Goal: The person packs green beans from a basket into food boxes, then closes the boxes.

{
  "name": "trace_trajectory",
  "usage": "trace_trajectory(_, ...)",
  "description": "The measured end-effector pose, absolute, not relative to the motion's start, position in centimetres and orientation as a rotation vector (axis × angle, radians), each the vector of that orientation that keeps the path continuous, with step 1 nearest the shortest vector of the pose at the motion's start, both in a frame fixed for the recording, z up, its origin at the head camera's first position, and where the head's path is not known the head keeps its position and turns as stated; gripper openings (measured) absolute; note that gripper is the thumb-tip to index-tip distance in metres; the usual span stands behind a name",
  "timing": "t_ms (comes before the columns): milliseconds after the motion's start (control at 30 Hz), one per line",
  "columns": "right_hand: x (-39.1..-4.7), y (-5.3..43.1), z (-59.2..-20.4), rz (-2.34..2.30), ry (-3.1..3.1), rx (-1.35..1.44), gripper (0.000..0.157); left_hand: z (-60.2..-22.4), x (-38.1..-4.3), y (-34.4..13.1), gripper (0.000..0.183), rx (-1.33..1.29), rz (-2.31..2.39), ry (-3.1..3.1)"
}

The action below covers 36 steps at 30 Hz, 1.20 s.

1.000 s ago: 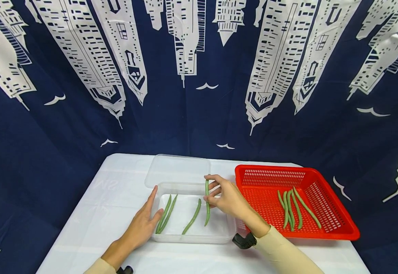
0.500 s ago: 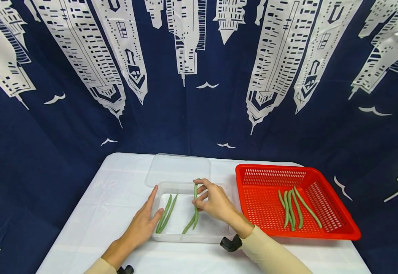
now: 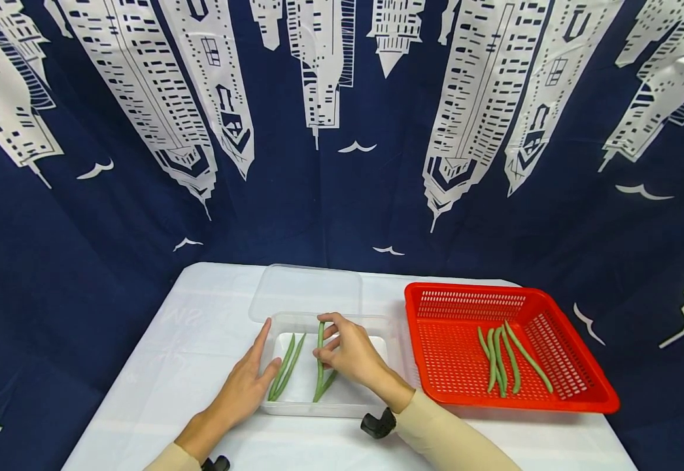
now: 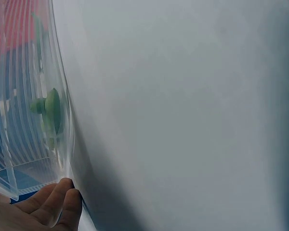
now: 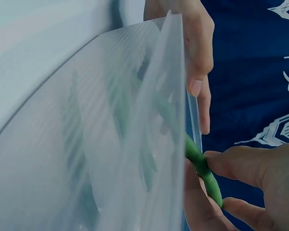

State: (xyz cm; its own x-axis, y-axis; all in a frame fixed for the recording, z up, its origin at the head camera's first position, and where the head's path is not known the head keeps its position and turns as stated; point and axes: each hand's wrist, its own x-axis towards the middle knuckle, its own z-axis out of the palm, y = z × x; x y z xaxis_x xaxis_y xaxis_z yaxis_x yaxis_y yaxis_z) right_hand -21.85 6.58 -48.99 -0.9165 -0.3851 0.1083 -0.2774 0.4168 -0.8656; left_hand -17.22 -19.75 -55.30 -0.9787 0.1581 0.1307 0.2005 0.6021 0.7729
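Left hand (image 3: 240, 388): straight-fingered, touching clear container (image 3: 354, 410)
Right hand (image 3: 350, 353): pinches one green bean (image 3: 320, 376)
Red basket (image 3: 448, 366): several beans (image 3: 511, 363) inside

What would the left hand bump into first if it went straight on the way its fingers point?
Probably the clear lid lying beyond the container, though the left hand might pass above it; its height is unclear.
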Motion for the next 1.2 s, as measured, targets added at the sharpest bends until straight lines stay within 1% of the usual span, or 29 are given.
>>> trace_trajectory(267, -21.8, 6.3, -49.5, -1.500, 2.551, -0.583, 0.068, -55.2, -17.2, -19.7, 0.086, -0.303, -1.350, -2.778)
trace_trajectory(567, -21.6, 6.4, -49.6, -1.454, 2.545, -0.530, 0.064, -55.1, -17.2, -19.6, 0.087, -0.302, -1.345, -2.778)
trace_trajectory(800, -21.4, 6.6, -49.5, -1.447, 2.532, -0.510, 0.056, -55.2, -17.2, -19.5, 0.087, -0.294, -1.344, -2.784)
trace_trajectory(1200, -21.0, 7.6, -48.5, -1.416, 2.604, -0.575, 0.044, -55.2, -17.2, -19.5, 0.087, -0.298, -1.330, -2.779)
